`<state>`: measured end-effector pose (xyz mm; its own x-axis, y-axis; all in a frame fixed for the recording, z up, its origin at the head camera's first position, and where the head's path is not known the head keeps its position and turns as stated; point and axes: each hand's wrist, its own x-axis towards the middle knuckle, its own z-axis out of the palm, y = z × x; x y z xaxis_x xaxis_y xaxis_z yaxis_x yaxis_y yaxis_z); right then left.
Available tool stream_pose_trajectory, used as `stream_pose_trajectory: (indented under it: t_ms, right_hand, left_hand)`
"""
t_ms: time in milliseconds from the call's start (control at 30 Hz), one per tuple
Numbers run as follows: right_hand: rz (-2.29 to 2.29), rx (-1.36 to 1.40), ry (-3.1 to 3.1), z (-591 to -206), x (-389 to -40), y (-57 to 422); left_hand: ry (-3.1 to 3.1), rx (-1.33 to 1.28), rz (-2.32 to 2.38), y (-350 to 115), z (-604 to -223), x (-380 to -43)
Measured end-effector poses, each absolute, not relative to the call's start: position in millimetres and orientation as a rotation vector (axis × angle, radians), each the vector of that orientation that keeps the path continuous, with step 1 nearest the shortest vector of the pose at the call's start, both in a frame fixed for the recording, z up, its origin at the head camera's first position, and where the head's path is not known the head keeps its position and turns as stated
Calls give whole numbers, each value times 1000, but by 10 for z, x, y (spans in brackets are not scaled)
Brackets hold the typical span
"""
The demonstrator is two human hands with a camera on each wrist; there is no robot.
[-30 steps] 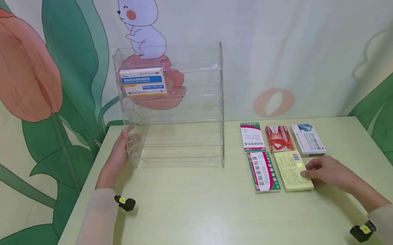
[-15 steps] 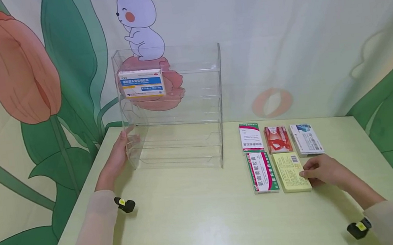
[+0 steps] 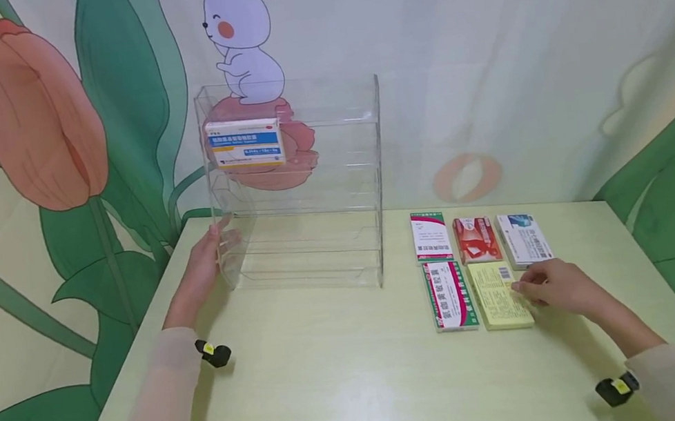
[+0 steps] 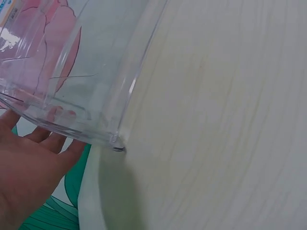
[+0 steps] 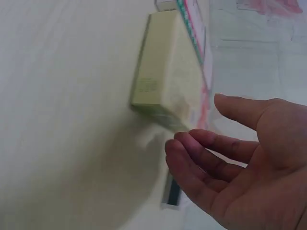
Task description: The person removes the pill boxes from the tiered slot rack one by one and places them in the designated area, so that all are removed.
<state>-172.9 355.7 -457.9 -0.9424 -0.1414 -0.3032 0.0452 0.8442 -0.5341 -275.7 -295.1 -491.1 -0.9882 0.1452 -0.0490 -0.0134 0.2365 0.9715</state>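
Observation:
In the head view, my left hand rests against the left side of a clear acrylic display rack. In the left wrist view, its extended fingers touch the outside of the rack's side panel. One white-and-blue medicine box stands in an upper tier at the left. My right hand hovers at the right edge of a pale yellow medicine box, which lies on the table. From the right wrist, the loosely bent fingers and the thumb are spread, holding nothing; fingertip contact with the box is hard to tell.
Beside the yellow box lies a green-and-magenta medicine box. Behind them are another green-and-magenta box, a red box and a white box with a blue picture. A printed curtain hangs behind the table.
My right hand, earlier with its thumb on the yellow box's edge, has risen and shifted slightly away from the front, its fingers loosening. The yellow box and left hand stay in place.

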Motion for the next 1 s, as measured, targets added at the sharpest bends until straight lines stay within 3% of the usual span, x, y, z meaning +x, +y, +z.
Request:
stream_pose_trajectory:
  t_ms: [300,767,1000]
  right_hand:
    - [-722,-470,2936,-3897,-1871,3187]
    - [-823,-1162,3038,-2862,-2507,1858]
    - [-814,-1264,3048,-2550,-2834,1296]
  left_hand:
    - [2382,100,1895,-2911,-4638,-2865]
    - [2342,155,1880,-2855,-4611,-2946]
    - [2221,211,1911,-2885,-4619,-3011]
